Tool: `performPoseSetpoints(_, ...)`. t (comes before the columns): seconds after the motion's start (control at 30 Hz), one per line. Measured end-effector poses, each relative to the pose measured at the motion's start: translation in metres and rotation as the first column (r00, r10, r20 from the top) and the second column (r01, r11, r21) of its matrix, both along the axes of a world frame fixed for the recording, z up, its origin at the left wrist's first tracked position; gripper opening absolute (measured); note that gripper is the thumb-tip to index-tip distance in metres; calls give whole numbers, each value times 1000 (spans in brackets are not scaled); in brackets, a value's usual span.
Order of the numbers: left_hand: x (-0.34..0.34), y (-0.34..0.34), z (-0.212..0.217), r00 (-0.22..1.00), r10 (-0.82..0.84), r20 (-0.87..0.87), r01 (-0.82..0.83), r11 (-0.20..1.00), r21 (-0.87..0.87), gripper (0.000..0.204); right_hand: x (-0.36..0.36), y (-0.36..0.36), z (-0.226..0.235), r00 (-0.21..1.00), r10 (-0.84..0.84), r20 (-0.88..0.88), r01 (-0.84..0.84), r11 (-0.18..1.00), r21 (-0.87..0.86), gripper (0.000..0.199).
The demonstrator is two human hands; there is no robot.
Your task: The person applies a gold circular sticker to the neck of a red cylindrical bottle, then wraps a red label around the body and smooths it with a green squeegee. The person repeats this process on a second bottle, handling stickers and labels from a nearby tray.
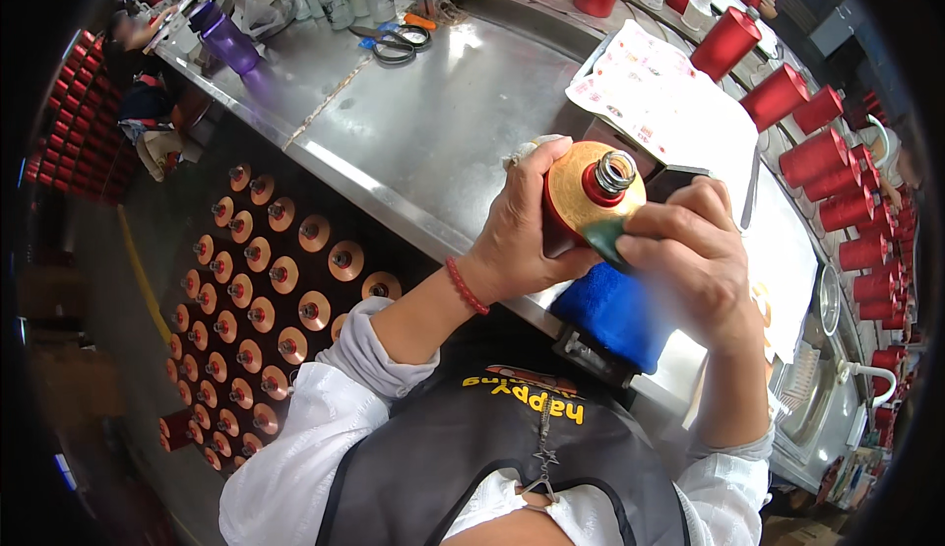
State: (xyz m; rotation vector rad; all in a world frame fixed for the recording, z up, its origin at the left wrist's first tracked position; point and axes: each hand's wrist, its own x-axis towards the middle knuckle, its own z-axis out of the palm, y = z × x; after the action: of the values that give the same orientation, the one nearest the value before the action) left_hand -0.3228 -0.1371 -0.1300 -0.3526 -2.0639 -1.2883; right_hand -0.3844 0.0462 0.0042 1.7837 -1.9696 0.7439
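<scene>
My left hand is wrapped round a red bottle with a gold shoulder. The bottle is tilted, and its bare, threaded glass neck points up toward me. Against the lower right of the gold shoulder lies a thin dark-green piece, pinched in the fingers of my right hand. Those fingers hide part of the green piece, and I cannot tell what it is made of. Part of the right hand is blurred. Just below both hands sits a fuzzy blue pad on a dark base.
A metal worktable carries black-handled scissors, a purple bottle and bagged clear containers. Printed sheets cover a box at right. Several red bottles line the curved conveyor; gold-shouldered ones stand at lower left. Other people work farther off.
</scene>
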Motion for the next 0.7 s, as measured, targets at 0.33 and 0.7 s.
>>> performPoseSetpoints(0.33, -2, 25, -12, 992, 91, -92, -83, 993, 79, 104, 17, -1, -3, 998, -61, -15, 62, 997, 38, 32)
performPoseSetpoints(0.7, -6, 29, -19, 968, 182, -172, -160, 978, 135, 100, 18, -17, -20, 973, -166, -158, 165, 986, -20, 26)
